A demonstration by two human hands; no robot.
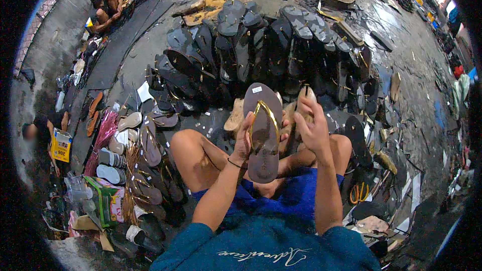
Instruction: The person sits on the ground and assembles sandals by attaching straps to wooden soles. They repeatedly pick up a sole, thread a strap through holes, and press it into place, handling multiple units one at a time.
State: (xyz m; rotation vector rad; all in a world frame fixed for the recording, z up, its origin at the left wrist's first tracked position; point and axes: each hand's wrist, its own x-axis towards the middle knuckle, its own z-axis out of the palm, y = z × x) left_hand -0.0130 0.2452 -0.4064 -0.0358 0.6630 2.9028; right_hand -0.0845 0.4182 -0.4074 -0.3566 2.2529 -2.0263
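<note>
My left hand [242, 140] grips a brown flip-flop [264, 163] by its edge, with fingertips showing on the far side. The flip-flop stands toe up, its sole-bed facing me, with a shiny gold thong strap [271, 114] and a small white sticker [257, 90] near the toe. My right hand [314, 128] is raised just right of it, apart from the flip-flop. Its fingers are curled beside a tan, rounded piece [306, 93] with a dark slit; what they hold, if anything, is hard to make out. Behind the flip-flop lies a tan block [234, 115].
A long row of dark flip-flops [241, 45] stands stacked ahead. More brown sandals [149, 143] and pale soles lie left, near a green-and-pink bag [106, 200]. A yellow pair of straps [359, 193] lies right among scraps. Another person [106, 10] sits far left.
</note>
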